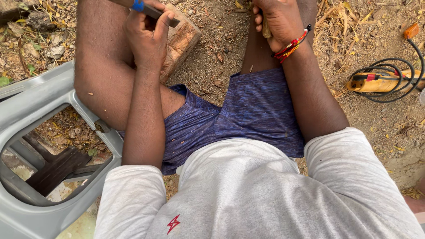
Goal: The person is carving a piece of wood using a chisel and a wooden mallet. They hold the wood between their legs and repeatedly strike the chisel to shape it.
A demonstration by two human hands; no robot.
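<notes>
My left hand (148, 33) is closed around a dark metal tool (152, 9) with a blue band, held over a reddish block of wood (181, 42) that rests on the dirt between my knees. At the top middle, my right hand (276, 22) grips a pale wooden handle (266, 30); most of that handle is hidden by the fingers and the frame edge. A red beaded band (290, 46) circles my right wrist. I sit in blue shorts and a white shirt.
A grey plastic chair (48, 97) with an open seat hole stands at the left, against my left leg. An orange power tool (376, 83) with a coiled black cable (407, 66) lies on the dirt at the right. Dry leaves and stones cover the ground.
</notes>
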